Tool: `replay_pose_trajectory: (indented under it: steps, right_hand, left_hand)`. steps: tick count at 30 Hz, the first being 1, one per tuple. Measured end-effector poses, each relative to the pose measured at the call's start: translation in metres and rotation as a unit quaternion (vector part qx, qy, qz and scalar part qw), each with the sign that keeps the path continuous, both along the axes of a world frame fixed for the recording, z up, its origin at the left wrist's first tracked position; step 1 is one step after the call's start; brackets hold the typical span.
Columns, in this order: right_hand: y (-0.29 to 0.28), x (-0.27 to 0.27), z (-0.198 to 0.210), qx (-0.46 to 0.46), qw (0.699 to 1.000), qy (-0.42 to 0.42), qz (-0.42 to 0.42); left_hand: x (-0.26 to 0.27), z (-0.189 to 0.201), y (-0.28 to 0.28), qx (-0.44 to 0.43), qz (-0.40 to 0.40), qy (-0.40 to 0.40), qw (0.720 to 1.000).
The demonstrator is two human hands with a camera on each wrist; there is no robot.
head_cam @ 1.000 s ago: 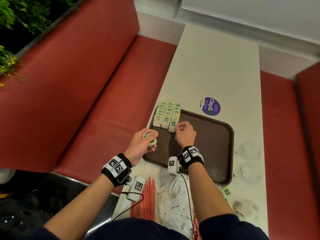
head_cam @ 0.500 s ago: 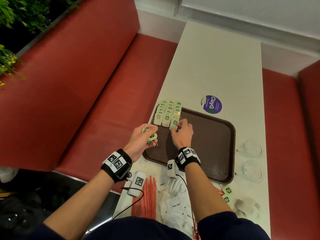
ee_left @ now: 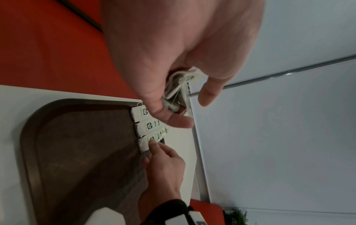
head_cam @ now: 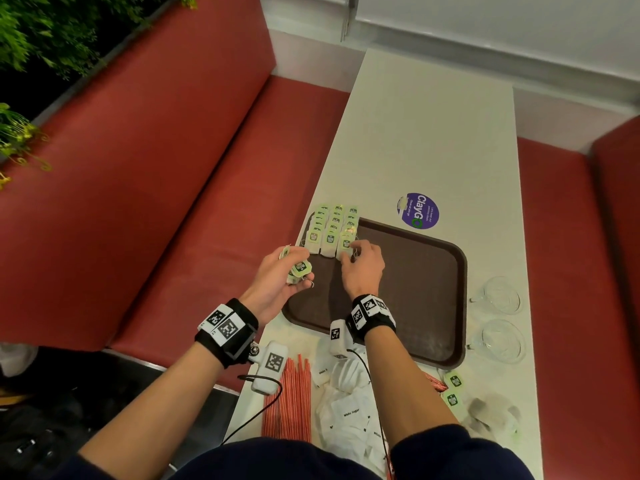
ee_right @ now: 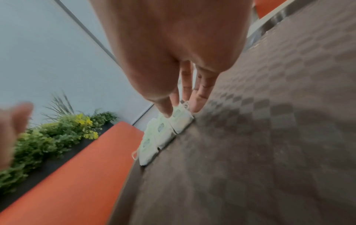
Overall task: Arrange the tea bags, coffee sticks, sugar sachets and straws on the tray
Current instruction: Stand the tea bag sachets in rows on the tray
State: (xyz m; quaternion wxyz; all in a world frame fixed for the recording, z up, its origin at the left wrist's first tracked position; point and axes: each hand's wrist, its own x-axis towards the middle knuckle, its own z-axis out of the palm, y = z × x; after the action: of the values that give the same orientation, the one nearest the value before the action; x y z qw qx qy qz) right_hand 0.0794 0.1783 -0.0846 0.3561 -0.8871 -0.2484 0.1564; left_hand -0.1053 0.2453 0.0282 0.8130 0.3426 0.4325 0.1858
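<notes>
The right hand [head_cam: 363, 268] lay over the far left corner of the brown tray [head_cam: 415, 289], its straight fingers [ee_right: 169, 109] pressed on the nearest tea bag [head_cam: 345, 247] of the right-hand row. Three rows of tea bags [head_cam: 332, 226] lay overlapped in that corner, the far ends reaching past the tray rim onto the table [head_cam: 433, 140]. The left hand [head_cam: 280, 282] was held just left of the rows, above the tray edge, fingers [ee_left: 154, 97] curled round a bundle of spare tea bags [ee_left: 179, 89], thumb and fingers pinching them.

The head view showed both hands and the whole layout. The left wrist view showed the bundled strings and paper inside the left grip, which the head view showed only in part. The right wrist view showed the fingertips touching the tea bag's top face and the tray's chequered surface.

On the table near the person lay red straws [head_cam: 287, 400], white sugar sachets [head_cam: 349, 417] and two loose tea bags [head_cam: 453, 389], partly covered by the right forearm. Two glass cups [head_cam: 502, 317] stood right of the tray. A purple sticker [head_cam: 419, 210] lay beyond it.
</notes>
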Motion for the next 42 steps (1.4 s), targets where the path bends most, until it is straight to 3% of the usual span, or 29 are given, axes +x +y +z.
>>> replay_pose_trajectory:
  steps: [4,10,16,22,30,33,42]
  right_hand:
    - [-0.012,-0.014,0.042,0.079,0.997,0.014,-0.01]
    - [-0.056,-0.054,0.108,0.163,0.966,0.192,0.061]
    - [-0.08,-0.066,0.122,0.159,0.961,0.213,0.073]
    - [-0.084,-0.058,0.137,0.151,0.971,0.162,0.09]
    - [-0.073,-0.029,0.166,0.067,0.976,0.037,0.206]
    - [-0.067,-0.027,0.168,0.102,0.974,0.052,0.195]
    - [-0.02,-0.009,0.149,0.035,0.971,-0.016,0.237]
  left_hand:
    - [-0.002,0.0,-0.002,-0.034,0.005,-0.045,0.998]
    - [-0.006,-0.002,-0.015,0.018,-0.04,-0.042,0.998]
    - [-0.008,0.004,-0.033,0.064,-0.068,-0.046,0.995]
    - [-0.009,0.017,-0.038,0.07,-0.088,-0.067,0.991]
    - [-0.009,0.021,-0.033,0.137,-0.097,-0.021,0.986]
    - [-0.006,0.018,-0.033,0.141,-0.097,-0.022,0.985]
    - [0.0,-0.005,-0.013,0.087,0.027,0.005,0.996]
